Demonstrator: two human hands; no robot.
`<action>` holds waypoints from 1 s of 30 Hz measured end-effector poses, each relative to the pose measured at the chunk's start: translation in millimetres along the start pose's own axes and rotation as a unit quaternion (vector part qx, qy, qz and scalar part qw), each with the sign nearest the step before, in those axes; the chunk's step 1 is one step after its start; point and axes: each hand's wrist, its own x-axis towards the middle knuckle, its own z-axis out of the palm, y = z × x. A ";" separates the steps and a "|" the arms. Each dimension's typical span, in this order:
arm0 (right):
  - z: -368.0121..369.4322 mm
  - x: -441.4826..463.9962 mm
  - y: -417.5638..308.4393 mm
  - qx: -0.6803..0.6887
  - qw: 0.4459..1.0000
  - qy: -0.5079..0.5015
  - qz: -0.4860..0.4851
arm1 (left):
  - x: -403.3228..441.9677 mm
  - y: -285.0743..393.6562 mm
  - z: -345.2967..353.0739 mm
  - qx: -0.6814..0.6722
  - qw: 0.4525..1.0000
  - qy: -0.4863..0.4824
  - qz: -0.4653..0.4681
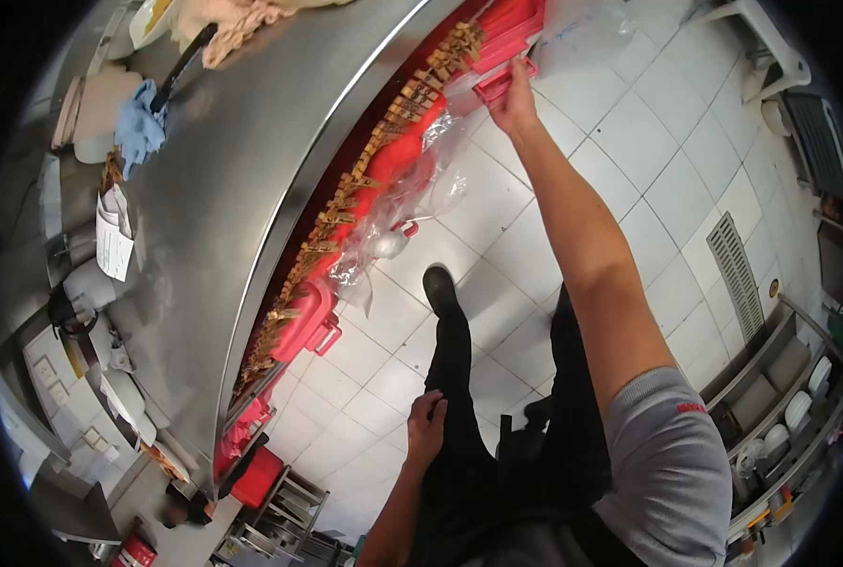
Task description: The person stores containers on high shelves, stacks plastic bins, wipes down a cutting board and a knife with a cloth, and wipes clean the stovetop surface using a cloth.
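At the top, my right hand (514, 102) reaches out with its fingers closed around the handle (504, 81) of a red plastic bin (506, 33), which sits beneath the edge of the steel counter (223, 123). My left hand (426, 430) hangs low beside my leg, fingers loosely bent and nothing visible in it. Along the underside of the counter runs a long row of wooden clothespins (350, 184). Below them are red bundles (398, 156) and clear plastic bags (369, 241). Another red bin (308, 321) stands nearer to me.
On the counter lie a blue cloth (140, 128), a paper packet (114, 234) and pale raw meat (242, 26). To the right are a floor drain grate (735, 274), a white stool (761, 42) and a rack (780, 416) with dishes. A person (185, 506) is at lower left.
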 end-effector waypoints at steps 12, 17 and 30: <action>-96.7 -157.8 -63.1 0.008 0.998 0.035 0.055 | 192.8 180.6 77.8 -0.390 0.916 -0.083 0.050; -142.9 -248.4 -142.9 -0.129 0.973 0.171 0.090 | 232.9 235.5 98.4 -0.416 0.906 -0.075 -0.029; -165.0 -290.1 -208.4 -0.561 0.679 0.415 -0.229 | 191.5 233.4 138.8 -0.289 0.877 -0.259 -0.282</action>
